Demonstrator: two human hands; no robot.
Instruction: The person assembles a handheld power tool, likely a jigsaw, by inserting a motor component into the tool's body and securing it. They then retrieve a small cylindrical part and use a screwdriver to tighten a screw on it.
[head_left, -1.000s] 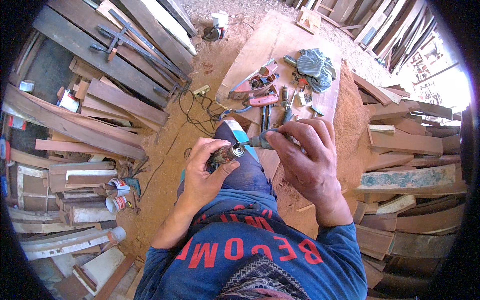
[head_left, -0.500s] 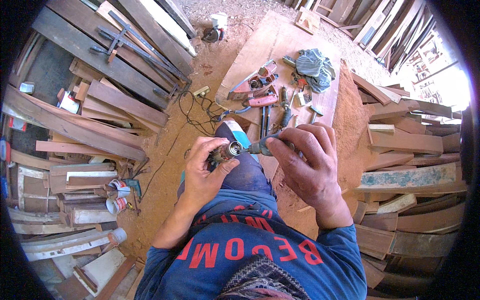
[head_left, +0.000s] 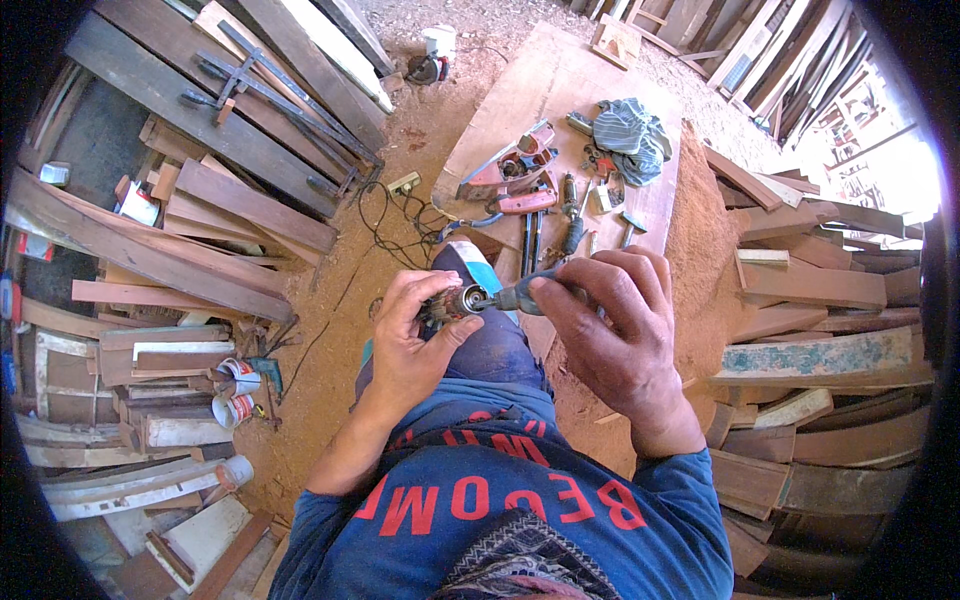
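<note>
My left hand (head_left: 408,330) is closed around a round metal part (head_left: 474,298) with a ring-shaped open end facing right. Its body is mostly hidden behind my fingers. In my right hand (head_left: 620,320) I grip a screwdriver (head_left: 517,297) with a grey-blue handle, held nearly level. Its tip meets the ring's opening; whether it goes inside is too small to tell. Both hands are above my lap. Just beyond them, on a wooden board (head_left: 535,75), lie a red-bodied power tool (head_left: 520,203), a long dark tool (head_left: 573,225) and a small hammer (head_left: 632,225).
A striped cloth (head_left: 630,140) is on the board, beside a sawdust heap (head_left: 700,240). Dark cords run from a socket strip (head_left: 404,183) across the dusty floor. Stacked planks (head_left: 810,285) line the right; more timber (head_left: 230,210), a bar clamp (head_left: 235,85) and tubs (head_left: 232,410) stand left.
The screwdriver has shifted slightly left, bringing its handle closer to the metal part's opening. The metal part has turned or tilted a little in my left hand.
</note>
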